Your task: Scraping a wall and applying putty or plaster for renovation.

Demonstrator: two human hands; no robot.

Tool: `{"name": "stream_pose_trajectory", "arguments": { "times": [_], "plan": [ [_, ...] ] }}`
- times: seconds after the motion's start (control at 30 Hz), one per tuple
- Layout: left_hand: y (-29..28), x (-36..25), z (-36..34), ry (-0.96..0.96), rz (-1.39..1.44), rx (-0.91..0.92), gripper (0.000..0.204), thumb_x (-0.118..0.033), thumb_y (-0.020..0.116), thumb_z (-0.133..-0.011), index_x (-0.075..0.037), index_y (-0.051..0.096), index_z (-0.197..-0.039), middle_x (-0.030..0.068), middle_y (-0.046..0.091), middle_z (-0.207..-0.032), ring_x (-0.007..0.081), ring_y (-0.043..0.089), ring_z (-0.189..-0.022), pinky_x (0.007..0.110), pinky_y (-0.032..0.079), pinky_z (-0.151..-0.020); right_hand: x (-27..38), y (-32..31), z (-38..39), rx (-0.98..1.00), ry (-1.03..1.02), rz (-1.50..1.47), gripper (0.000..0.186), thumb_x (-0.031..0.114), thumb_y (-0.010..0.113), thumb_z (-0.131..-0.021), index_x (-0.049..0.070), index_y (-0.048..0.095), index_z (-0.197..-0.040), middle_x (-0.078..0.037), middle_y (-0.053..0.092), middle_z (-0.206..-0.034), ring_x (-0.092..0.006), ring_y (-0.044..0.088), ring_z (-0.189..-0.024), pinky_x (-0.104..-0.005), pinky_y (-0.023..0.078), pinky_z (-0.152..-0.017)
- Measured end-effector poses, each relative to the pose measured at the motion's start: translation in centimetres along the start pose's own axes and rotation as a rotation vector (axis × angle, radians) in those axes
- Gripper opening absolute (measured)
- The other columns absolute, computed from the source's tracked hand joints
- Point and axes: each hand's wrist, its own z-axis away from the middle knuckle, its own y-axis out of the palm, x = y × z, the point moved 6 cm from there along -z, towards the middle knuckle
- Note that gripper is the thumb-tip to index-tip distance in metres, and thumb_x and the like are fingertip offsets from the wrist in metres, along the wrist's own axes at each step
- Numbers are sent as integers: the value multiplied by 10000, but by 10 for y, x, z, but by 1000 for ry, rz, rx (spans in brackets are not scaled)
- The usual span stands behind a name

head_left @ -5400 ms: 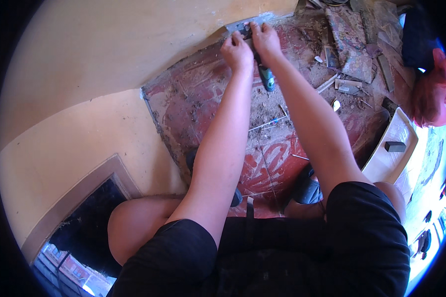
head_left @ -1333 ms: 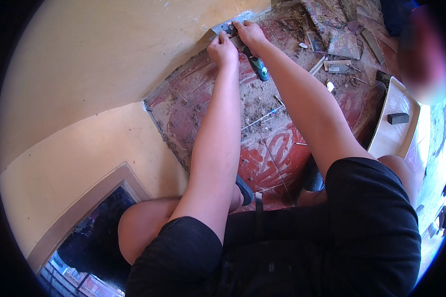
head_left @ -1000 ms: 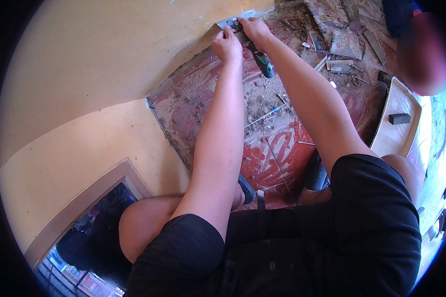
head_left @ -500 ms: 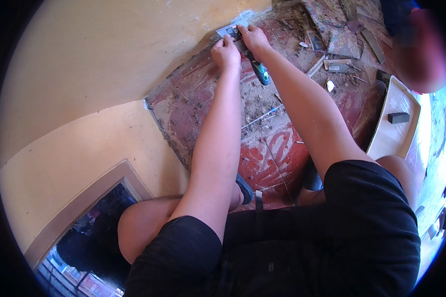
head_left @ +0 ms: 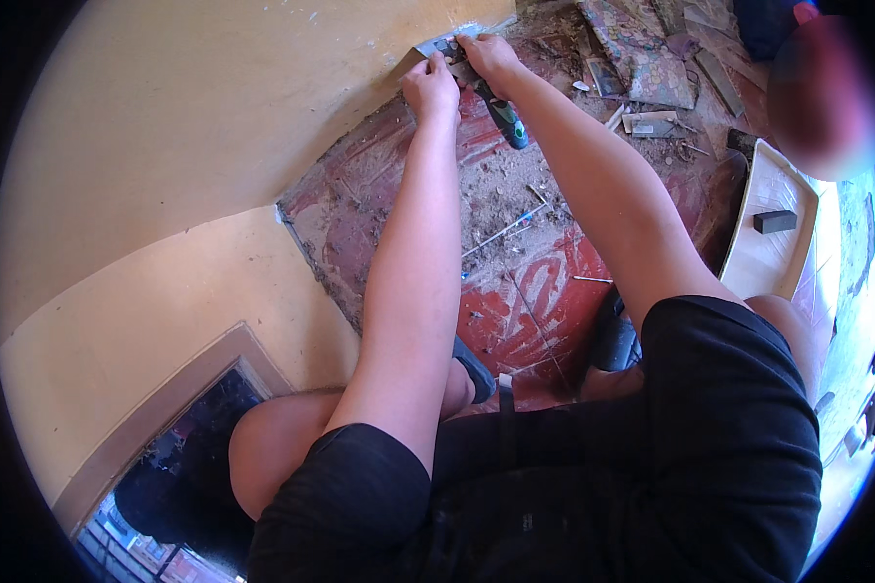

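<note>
Both my arms stretch far forward to the foot of the yellow wall. My right hand [head_left: 493,64] closes around a scraper near its blade, and the black and green handle [head_left: 504,119] slants back below it toward me. Just left of it my left hand [head_left: 431,89] is closed, thumb and fingers pinching the scraper's blade end. The wide grey metal blade [head_left: 420,53] lies close against the wall; whether it touches is hard to tell. My fingers hide part of the blade.
Dust and crumbs cover the red floor [head_left: 530,306]. Broken boards and a patterned sheet [head_left: 656,73] lie at the far right. A pale tray [head_left: 778,189] with a dark block [head_left: 775,222] stands at right. Another person [head_left: 826,97] is beyond it. A framed dark opening [head_left: 199,457] is lower left.
The view has shifted a little. Both hands and the scraper have moved slightly farther away and left along the wall, with the grip kept.
</note>
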Motion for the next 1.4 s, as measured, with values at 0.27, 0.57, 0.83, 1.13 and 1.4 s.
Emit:
{"name": "stream_pose_trajectory", "arguments": {
  "times": [0.27, 0.57, 0.83, 1.13, 1.4],
  "plan": [
    [6, 10, -16, 120, -25, 9, 292, -209, 539, -864, 40, 657, -767, 109, 600, -579, 167, 564, -467, 321, 440, -485, -12, -12, -23, -219, -181, 104, 417, 369, 514, -851, -41, 588, -869, -190, 631, -815, -265, 639, -735, -380, 498, -643],
    [14, 23, -18, 131, -103, 75, 285, -182, 544, -883, 63, 628, -764, 65, 567, -575, 131, 523, -445, 307, 433, -394, -30, -15, -13, -230, -94, -42, 396, 353, 521, -857, -39, 579, -871, -182, 626, -804, -250, 623, -665, -365, 487, -560],
    [8, 16, -13, 9, 46, 62, 270, -156, 539, -881, 66, 615, -749, 83, 565, -564, 154, 537, -440, 307, 440, -394, 5, -3, 9, -26, -44, -122, 322, 268, 514, -871, -53, 514, -905, -161, 606, -685, -219, 598, -489, -327, 473, -389],
    [15, 2, -7, 90, -19, 64, 275, -156, 529, -879, 62, 607, -729, 72, 557, -528, 158, 553, -420, 294, 443, -386, -5, -13, -5, -21, -62, -196, 310, 266, 512, -873, -42, 534, -878, -144, 605, -676, -197, 577, -475, -308, 459, -396],
    [15, 14, -22, 263, -101, 44, 280, -161, 524, -883, 68, 609, -745, 74, 564, -537, 146, 557, -419, 287, 444, -377, 2, -11, 7, -51, -67, -94, 309, 267, 510, -870, -39, 550, -876, -128, 608, -667, -185, 576, -485, -318, 465, -424]
  ]
}}
